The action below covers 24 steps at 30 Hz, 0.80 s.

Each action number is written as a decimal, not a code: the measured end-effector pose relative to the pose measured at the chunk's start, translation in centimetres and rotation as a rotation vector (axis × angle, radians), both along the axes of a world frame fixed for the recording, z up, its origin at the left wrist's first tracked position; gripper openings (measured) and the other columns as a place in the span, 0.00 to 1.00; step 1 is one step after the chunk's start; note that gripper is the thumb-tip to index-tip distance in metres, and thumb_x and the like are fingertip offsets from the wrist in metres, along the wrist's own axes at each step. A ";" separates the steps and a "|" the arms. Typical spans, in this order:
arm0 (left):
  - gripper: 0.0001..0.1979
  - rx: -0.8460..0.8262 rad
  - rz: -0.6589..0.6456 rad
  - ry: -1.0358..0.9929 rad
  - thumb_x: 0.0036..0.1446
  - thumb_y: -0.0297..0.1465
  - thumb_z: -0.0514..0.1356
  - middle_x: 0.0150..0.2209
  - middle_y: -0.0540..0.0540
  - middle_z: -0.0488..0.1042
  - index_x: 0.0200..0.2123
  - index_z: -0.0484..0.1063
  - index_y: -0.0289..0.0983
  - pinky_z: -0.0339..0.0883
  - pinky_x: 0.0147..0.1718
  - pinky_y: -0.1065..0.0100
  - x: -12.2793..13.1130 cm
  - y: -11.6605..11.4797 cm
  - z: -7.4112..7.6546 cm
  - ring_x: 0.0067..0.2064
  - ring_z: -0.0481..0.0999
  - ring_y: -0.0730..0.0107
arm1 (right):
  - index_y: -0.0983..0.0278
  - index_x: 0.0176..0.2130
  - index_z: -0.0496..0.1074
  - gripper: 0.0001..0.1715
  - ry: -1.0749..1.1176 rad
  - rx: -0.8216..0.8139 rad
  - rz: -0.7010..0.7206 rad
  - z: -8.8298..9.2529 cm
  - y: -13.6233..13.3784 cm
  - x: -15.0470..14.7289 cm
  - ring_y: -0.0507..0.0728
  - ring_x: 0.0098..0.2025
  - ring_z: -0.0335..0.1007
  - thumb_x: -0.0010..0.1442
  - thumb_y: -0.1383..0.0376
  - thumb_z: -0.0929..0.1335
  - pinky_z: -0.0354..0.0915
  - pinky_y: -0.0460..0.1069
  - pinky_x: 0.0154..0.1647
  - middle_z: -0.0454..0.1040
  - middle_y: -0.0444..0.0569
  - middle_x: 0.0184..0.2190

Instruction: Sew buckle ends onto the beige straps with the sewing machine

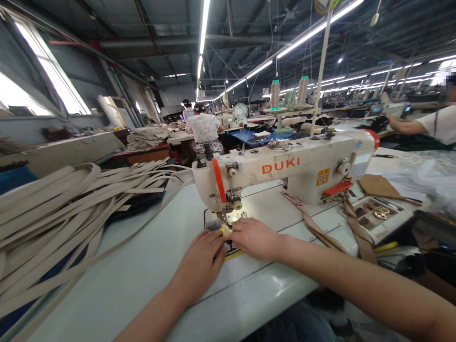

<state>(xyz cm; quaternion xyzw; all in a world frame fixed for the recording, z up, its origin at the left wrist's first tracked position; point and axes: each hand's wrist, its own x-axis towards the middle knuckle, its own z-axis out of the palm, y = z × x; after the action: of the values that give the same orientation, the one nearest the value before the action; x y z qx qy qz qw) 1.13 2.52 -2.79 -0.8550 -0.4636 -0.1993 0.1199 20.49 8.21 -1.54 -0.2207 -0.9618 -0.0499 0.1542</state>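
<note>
Pale pc. (226, 232) is set at machine (274, 166) by L hand (203, 254), R hand (254, 238), grip open or closed can't be told; amt. sewn/left is unclear; strips (53, 211) are piled alongside.

Cool white light comes from long ceiling tubes (204, 23) above a dim hall, leaving the roof (156, 28) dark. The window (17, 97) at left is overexposed to white. A small bright glow sits under the head of the sewing machine (274, 166). Glare marks the front edge of the glossy worktop (135, 266). Wide-angle distortion tilts and stretches shapes near the borders; distant details look soft, and a pixelated patch covers the far right edge.
</note>
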 end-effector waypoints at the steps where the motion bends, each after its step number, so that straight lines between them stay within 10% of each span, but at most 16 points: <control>1: 0.15 -0.012 0.003 -0.001 0.61 0.31 0.51 0.45 0.39 0.78 0.44 0.74 0.35 0.69 0.50 0.48 -0.1 0.1 0.1 0.46 0.77 0.57 | 0.66 0.37 0.71 0.08 0.004 -0.011 0.003 0.0 0.2 0.0 0.58 0.41 0.66 0.63 0.67 0.63 0.63 0.52 0.42 0.72 0.51 0.37; 24: 0.14 -0.014 0.002 -0.039 0.62 0.32 0.51 0.43 0.40 0.79 0.44 0.74 0.35 0.70 0.48 0.54 -0.8 2.8 0.2 0.45 0.76 0.58 | 0.67 0.38 0.72 0.13 0.142 -0.094 -0.077 -0.9 1.0 -0.5 0.58 0.39 0.63 0.64 0.65 0.61 0.61 0.51 0.44 0.71 0.51 0.35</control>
<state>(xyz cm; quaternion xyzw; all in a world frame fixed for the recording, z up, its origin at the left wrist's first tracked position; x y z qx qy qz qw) 0.35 5.35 -2.57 -0.8513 -0.4681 -0.2127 0.1051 20.00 9.21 -2.44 -0.2676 -0.9405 0.0050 0.2093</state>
